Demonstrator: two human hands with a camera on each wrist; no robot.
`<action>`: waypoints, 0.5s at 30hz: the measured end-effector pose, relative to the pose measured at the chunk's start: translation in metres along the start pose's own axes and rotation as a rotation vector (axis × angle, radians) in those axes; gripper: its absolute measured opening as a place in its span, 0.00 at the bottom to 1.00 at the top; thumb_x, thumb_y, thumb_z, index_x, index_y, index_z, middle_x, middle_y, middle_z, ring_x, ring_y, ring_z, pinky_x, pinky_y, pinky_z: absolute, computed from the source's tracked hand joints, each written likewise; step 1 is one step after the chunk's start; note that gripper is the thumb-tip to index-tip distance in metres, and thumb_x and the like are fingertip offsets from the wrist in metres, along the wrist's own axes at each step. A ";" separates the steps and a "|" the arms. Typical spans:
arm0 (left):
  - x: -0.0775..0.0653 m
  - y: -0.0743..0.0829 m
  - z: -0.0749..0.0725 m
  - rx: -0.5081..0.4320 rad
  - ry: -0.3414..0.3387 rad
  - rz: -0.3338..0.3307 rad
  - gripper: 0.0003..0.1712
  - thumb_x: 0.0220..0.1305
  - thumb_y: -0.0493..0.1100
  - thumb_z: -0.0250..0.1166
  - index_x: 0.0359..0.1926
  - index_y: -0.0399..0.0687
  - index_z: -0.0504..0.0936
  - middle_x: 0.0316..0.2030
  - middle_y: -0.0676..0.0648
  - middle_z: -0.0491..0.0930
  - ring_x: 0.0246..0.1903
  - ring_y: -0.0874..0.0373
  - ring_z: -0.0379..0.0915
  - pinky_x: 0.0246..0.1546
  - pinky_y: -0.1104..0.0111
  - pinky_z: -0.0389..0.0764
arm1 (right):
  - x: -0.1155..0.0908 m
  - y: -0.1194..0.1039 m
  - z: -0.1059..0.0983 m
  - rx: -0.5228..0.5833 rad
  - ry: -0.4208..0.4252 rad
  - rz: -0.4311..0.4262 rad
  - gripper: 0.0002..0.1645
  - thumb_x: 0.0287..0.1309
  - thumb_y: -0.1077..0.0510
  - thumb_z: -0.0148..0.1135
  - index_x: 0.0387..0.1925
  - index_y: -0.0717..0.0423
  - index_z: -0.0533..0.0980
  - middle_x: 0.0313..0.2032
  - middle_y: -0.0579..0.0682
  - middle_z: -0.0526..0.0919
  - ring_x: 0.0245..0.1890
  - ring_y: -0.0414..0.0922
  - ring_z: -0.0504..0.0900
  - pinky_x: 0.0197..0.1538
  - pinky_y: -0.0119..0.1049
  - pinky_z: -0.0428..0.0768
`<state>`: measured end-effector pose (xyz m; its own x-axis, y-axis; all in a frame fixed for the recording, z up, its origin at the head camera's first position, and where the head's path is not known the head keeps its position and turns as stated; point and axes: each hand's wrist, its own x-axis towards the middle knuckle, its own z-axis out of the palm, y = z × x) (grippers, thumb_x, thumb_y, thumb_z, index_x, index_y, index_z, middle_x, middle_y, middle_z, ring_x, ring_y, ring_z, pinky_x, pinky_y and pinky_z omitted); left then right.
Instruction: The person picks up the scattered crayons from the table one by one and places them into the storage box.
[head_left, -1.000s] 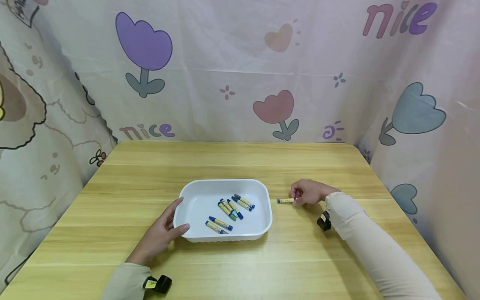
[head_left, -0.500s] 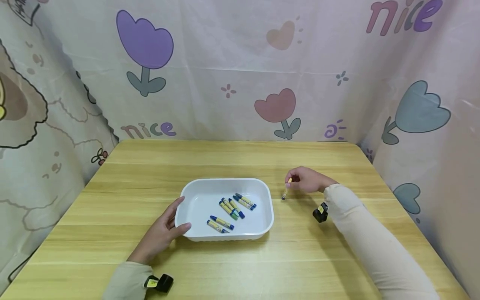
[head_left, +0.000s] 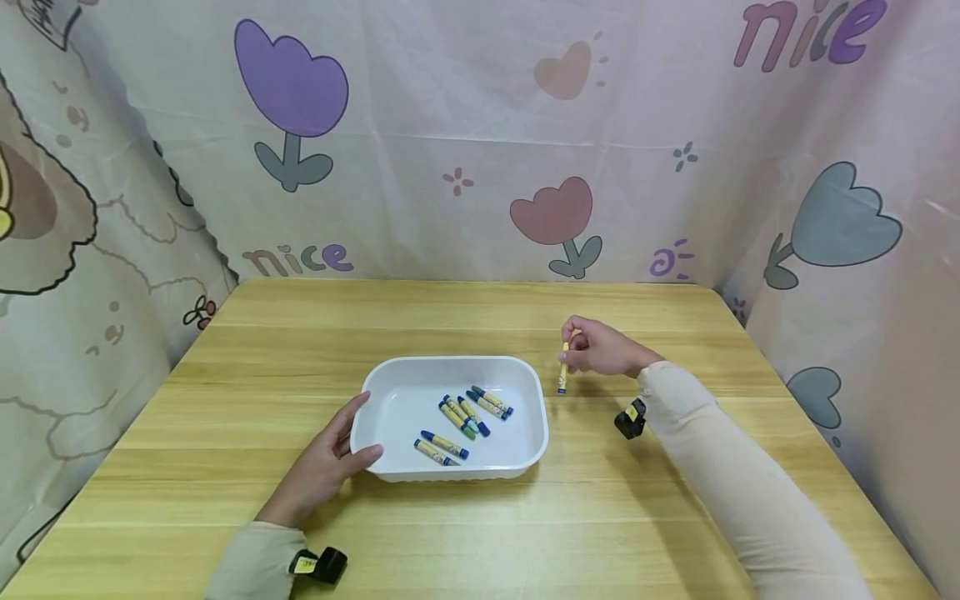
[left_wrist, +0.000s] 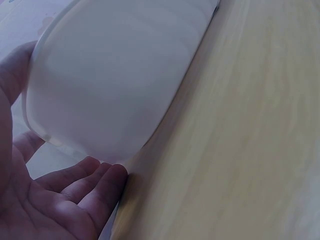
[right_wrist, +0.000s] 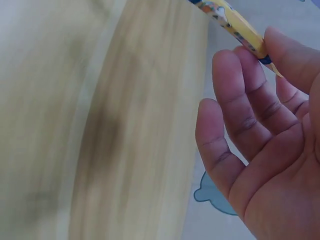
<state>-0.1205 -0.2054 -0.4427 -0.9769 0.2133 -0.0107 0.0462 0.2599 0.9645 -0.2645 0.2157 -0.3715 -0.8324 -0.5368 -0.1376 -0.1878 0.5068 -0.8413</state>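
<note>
My left hand grips the left end of a white plastic tray, thumb over the rim. In the left wrist view the fingertips meet the outer wall of the tray. Several crayons with yellow wrappers and mostly blue ends lie in the tray. To the right of it, my right hand pinches a yellow crayon that hangs nearly upright. The right wrist view has this crayon between thumb and fingertips, its wrapper printed with small pictures.
Everything is on a wood-grain table. Behind it and at both sides hangs a pale curtain printed with flowers and letters. A black wrist camera sits on the left sleeve, another black camera on the right.
My right hand has lifted the crayon from the table beside the tray, turned it from lying flat to upright and shifted a little left. The left hand stays on the tray.
</note>
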 end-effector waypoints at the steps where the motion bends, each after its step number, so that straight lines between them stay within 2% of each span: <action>1: 0.000 0.000 0.000 0.001 0.000 -0.001 0.46 0.64 0.39 0.66 0.76 0.50 0.50 0.66 0.29 0.61 0.60 0.38 0.66 0.47 0.76 0.74 | 0.001 -0.001 0.000 -0.001 0.002 -0.002 0.13 0.66 0.65 0.58 0.44 0.65 0.64 0.27 0.59 0.78 0.34 0.60 0.79 0.45 0.56 0.78; 8: 0.000 -0.001 0.000 0.013 0.004 -0.013 0.46 0.64 0.40 0.66 0.76 0.51 0.50 0.67 0.29 0.60 0.61 0.38 0.66 0.47 0.77 0.74 | 0.011 -0.018 0.008 0.030 -0.012 0.015 0.11 0.67 0.65 0.56 0.47 0.65 0.66 0.28 0.56 0.76 0.29 0.50 0.76 0.43 0.56 0.80; 15: 0.000 -0.001 0.000 0.023 0.004 -0.001 0.46 0.64 0.40 0.66 0.76 0.51 0.50 0.67 0.29 0.59 0.61 0.37 0.65 0.47 0.78 0.73 | 0.021 -0.034 0.020 -0.002 -0.036 0.024 0.10 0.67 0.65 0.56 0.47 0.60 0.69 0.34 0.62 0.77 0.28 0.48 0.77 0.38 0.49 0.83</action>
<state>-0.1208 -0.2058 -0.4432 -0.9778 0.2091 -0.0109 0.0496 0.2816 0.9583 -0.2650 0.1736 -0.3565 -0.8172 -0.5487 -0.1766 -0.1692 0.5212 -0.8365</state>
